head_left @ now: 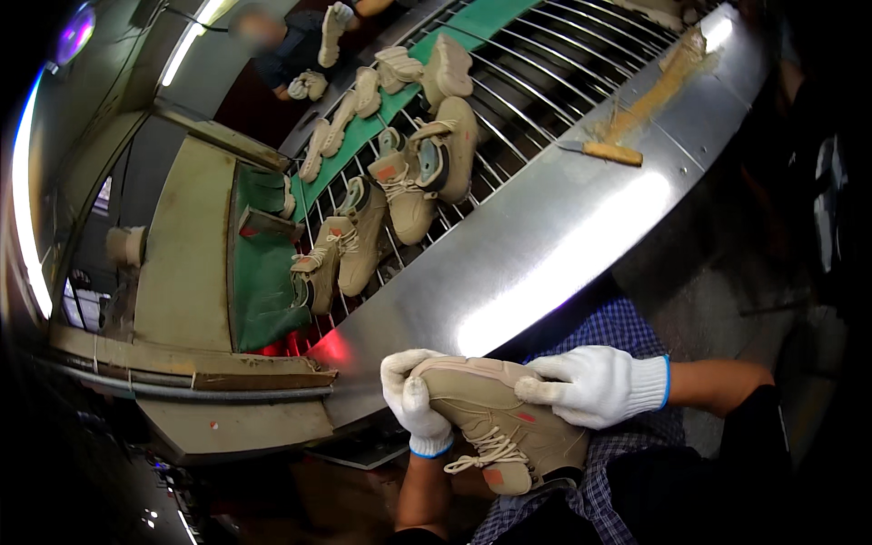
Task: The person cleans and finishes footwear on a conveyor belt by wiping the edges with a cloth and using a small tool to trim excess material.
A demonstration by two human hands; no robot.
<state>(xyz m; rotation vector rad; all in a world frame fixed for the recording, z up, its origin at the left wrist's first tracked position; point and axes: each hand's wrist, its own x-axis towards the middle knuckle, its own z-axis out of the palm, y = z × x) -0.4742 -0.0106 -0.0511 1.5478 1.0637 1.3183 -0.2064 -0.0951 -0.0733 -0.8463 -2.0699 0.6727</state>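
A tan lace-up shoe (490,404) lies on its side between my two gloved hands, above my lap. Around its toe end, my left hand (416,392) is closed, in a white knit glove with a blue cuff. My right hand (595,386), gloved the same way, grips the sole edge toward the heel, its fingers pressed on the upper's side. Light laces (495,450) hang loosely near the tongue, which bears a red patch. The palm sides of both hands are hidden.
A shiny metal ledge (427,300) runs before me, bearing a wooden-handled tool (613,153). Beyond it, several tan shoes (400,195) and loose soles (341,123) sit on a rod conveyor with a green strip (490,20). Green flaps (263,291) hang at a machine opening. Another person (291,54) handles soles across.
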